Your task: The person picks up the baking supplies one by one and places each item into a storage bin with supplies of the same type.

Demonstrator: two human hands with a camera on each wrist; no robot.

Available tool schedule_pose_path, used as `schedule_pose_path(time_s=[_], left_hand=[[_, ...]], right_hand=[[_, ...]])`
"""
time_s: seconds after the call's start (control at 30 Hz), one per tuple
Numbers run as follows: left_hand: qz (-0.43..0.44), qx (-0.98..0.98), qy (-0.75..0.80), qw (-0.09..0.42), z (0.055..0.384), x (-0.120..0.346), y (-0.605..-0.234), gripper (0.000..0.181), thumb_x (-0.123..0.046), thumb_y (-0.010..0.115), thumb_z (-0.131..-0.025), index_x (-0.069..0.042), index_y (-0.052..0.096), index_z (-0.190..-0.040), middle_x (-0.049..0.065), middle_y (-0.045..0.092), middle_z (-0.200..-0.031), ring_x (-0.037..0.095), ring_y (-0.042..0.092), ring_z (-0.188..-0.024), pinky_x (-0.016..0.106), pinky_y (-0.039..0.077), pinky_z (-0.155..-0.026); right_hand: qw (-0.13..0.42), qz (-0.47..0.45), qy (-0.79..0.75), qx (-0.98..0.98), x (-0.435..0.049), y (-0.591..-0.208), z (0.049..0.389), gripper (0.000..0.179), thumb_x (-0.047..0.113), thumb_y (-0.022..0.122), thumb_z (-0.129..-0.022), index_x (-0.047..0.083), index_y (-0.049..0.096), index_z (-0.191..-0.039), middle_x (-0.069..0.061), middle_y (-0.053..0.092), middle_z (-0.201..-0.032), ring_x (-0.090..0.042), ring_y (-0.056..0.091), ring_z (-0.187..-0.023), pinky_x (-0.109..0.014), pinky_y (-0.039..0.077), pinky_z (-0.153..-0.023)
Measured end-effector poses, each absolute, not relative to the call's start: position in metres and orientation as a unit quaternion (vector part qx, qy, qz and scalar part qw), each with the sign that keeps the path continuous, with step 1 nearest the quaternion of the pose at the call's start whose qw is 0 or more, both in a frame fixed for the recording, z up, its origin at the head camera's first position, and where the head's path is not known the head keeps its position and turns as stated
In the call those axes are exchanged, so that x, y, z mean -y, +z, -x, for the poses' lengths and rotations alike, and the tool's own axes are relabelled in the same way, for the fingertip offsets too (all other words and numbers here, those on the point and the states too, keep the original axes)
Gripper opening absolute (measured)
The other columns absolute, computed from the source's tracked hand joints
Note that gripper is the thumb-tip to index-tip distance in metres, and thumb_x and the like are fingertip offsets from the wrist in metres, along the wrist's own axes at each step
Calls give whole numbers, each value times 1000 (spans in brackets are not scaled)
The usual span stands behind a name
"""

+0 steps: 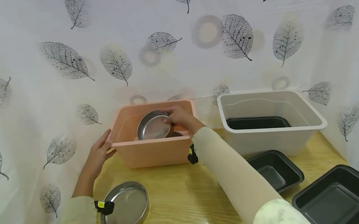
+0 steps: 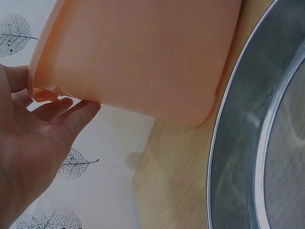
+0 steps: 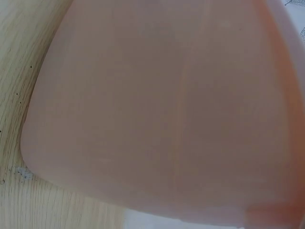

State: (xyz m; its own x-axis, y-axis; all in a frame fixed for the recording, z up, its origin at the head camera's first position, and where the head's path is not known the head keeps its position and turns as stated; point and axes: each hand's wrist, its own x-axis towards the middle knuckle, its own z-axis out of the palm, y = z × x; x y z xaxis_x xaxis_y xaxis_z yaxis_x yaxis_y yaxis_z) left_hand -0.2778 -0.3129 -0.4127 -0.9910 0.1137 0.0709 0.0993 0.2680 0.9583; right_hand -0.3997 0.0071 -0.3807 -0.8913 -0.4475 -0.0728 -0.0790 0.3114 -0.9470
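A round metal sieve (image 1: 154, 128) stands tilted inside the orange plastic bin (image 1: 157, 152). My right hand (image 1: 180, 117) reaches over the bin and grips the sieve's right edge, thumb toward its mesh. Under that hand, part of another grey item (image 1: 180, 132) shows in the bin, mostly hidden. My left hand (image 1: 98, 156) holds the bin's left rim; in the left wrist view its thumb is on top and the fingers (image 2: 81, 117) curl beneath. A second round sieve (image 1: 128, 208) lies on the table beside my left wrist. The right wrist view shows only the bin's outer wall (image 3: 143, 109).
A white bin (image 1: 261, 140) stands to the right, with a black pan (image 1: 255, 122) inside. Two black rectangular pans, a smaller one (image 1: 273, 171) and a larger one (image 1: 334, 201), sit on the wooden table (image 1: 177, 210). A leaf-print curtain (image 1: 159, 76) encloses the back and sides.
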Motion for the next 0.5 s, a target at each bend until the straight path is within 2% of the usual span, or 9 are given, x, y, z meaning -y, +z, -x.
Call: schedule_pose_path(time_s=[0.13, 0.33, 0.4, 0.5], left_hand=[[-66, -797, 600, 3, 277, 314, -413, 59, -24, 34, -111, -11, 9, -163, 17, 8, -169, 42, 26, -149, 50, 37, -112], [-68, -796, 601, 0, 277, 314, -413, 59, -22, 34, -110, -10, 9, -163, 18, 9, -168, 42, 27, -148, 48, 38, -112], [-67, -794, 604, -1, 278, 314, -414, 59, -21, 34, -110, -10, 10, -163, 18, 10, -168, 42, 28, -148, 45, 39, -112], [-66, -793, 606, -1, 279, 314, -415, 58, -21, 34, -110, -11, 10, -163, 18, 10, -168, 42, 28, -148, 41, 41, -110]], right_hand=[[160, 158, -527, -820, -6, -382, 401, 56, -1, 63, -95, 8, 50, -149, -20, 55, -144, -17, 51, -77, -20, 46, -64], [171, 160, -485, -843, -6, -383, 399, 57, -2, 63, -93, 5, 51, -148, -23, 61, -133, -12, 45, -66, -21, 42, -59], [177, 162, -478, -845, -6, -383, 399, 56, -2, 64, -93, 5, 51, -147, -23, 61, -134, -13, 43, -63, -22, 41, -58], [180, 168, -467, -849, -7, -383, 399, 57, 0, 65, -93, 4, 50, -148, -21, 56, -142, -18, 48, -70, -24, 43, -61]])
